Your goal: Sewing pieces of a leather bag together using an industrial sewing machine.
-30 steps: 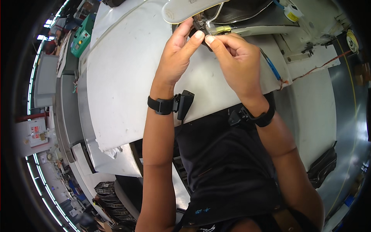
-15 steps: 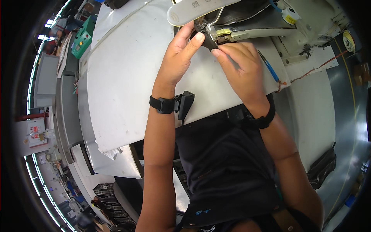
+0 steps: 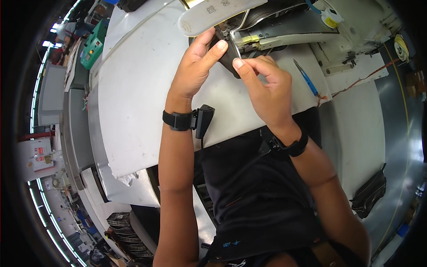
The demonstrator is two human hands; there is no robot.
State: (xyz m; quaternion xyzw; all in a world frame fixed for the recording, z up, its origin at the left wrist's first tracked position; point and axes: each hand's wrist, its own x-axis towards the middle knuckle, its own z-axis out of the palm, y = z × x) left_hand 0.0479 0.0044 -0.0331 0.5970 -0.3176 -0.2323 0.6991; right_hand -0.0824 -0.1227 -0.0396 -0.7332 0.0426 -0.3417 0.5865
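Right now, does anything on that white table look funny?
Yes, a crumpled, ragged white flap at the near left corner of the flat white tabletop, as if its covering were torn. Nothing obviously odd shows on the black zippered fabric in the bare fingers.

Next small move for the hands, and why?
I'd have the right hand gently draw the zipper straight along the black fabric: it already pinches the zipper's near end, the left hand sits at the fabric's other edge, and both lie close to the machine arm.
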